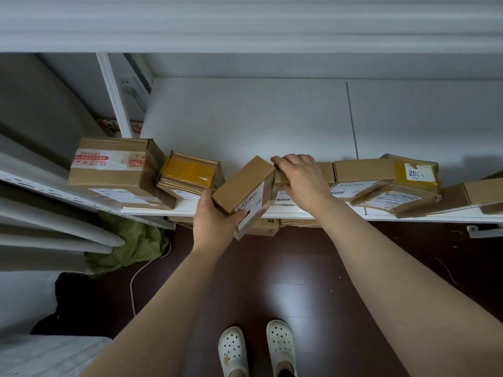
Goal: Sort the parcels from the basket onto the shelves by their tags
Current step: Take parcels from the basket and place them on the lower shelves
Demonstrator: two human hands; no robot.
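Note:
My left hand (215,217) grips a small brown cardboard parcel (243,186) with a white label, tilted at the front edge of the white shelf (299,213). My right hand (299,172) lies palm down on another brown parcel (325,171) standing on the shelf just right of it, fingers curled over its top. A row of parcels lines the shelf: a large box with red tape (114,170) at the left, a yellow-taped parcel (187,175), a flat box (362,176) and a yellow-taped one tagged "2002" (416,172). The basket is not in view.
More boxes (266,227) show on a lower shelf under the board. A green cloth (130,243) and a white cable (136,278) lie on the dark floor at the left. A box (481,191) sits at the far right. My white shoes (255,349) stand below.

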